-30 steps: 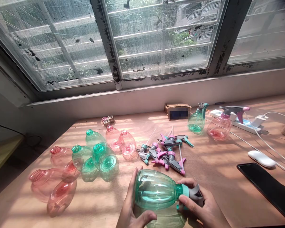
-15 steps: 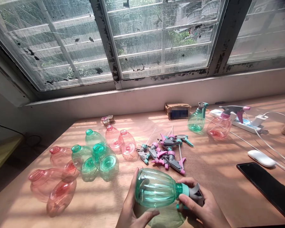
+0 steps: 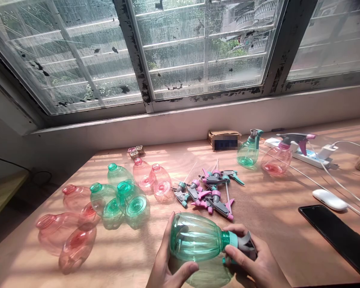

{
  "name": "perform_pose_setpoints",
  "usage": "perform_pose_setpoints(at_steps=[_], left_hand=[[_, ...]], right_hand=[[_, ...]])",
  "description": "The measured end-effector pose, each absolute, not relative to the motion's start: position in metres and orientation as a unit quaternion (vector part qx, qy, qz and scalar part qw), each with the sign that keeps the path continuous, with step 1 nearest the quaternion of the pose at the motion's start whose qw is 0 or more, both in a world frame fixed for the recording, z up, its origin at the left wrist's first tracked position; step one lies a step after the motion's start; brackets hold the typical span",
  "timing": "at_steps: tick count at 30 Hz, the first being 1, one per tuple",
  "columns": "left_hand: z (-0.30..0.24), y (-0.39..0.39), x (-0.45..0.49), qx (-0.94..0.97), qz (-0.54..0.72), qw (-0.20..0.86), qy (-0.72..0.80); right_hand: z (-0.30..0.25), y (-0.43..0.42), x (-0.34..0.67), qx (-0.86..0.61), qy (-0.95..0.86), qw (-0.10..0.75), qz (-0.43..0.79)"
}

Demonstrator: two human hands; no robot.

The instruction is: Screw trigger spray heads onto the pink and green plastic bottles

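Observation:
A clear green bottle [image 3: 195, 237] lies sideways above the front of the table, its neck pointing right. Around its base and underside, my left hand [image 3: 171, 264] holds it, thumb along the near side. A grey and teal trigger spray head [image 3: 247, 245] sits on the neck, its teal collar between the thumb and fingers of my right hand [image 3: 258, 258]. Part of the spray head is hidden by that hand. Just beyond the bottle lies a pile of loose trigger spray heads [image 3: 211, 192] in grey, pink and teal.
Several open green bottles [image 3: 132, 202] and pink bottles [image 3: 78, 248] stand or lie at left. Further back are a green spray bottle [image 3: 247, 154], a pink spray bottle [image 3: 277, 160], a cardboard box [image 3: 210, 140] and a power strip [image 3: 315, 158]. A white mouse [image 3: 330, 199] and black phone [image 3: 336, 240] lie at right.
Almost nothing differs. My left thumb has shifted slightly on the bottle, and my right thumb has moved a touch at the collar.

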State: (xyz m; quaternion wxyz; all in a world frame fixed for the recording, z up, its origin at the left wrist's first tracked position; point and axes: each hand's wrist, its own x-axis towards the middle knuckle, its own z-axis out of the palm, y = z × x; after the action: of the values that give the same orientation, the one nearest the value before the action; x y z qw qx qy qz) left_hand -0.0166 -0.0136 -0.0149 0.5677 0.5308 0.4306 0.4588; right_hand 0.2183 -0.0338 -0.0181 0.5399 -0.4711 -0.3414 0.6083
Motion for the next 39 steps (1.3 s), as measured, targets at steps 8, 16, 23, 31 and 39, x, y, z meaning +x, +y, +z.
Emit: perform_pose_setpoints(at_steps=[8, 16, 23, 31, 39], left_hand=[[-0.005, -0.014, -0.012, 0.533, 0.458, 0.550, 0.451], [-0.004, -0.013, -0.014, 0.541, 0.448, 0.551, 0.450], [-0.001, -0.015, -0.011, 0.514, 0.456, 0.573, 0.448], [-0.007, -0.014, -0.014, 0.526, 0.451, 0.556, 0.458], [-0.008, -0.013, -0.014, 0.526, 0.455, 0.556, 0.455]], right_hand=[[-0.016, -0.034, 0.218, -0.489, -0.334, 0.532, 0.605], [-0.017, -0.034, 0.218, -0.490, -0.328, 0.540, 0.601], [-0.014, -0.034, 0.217, -0.482, -0.327, 0.544, 0.604], [-0.014, -0.034, 0.216, -0.476, -0.317, 0.548, 0.610], [-0.012, -0.035, 0.217, -0.467, -0.317, 0.546, 0.619]])
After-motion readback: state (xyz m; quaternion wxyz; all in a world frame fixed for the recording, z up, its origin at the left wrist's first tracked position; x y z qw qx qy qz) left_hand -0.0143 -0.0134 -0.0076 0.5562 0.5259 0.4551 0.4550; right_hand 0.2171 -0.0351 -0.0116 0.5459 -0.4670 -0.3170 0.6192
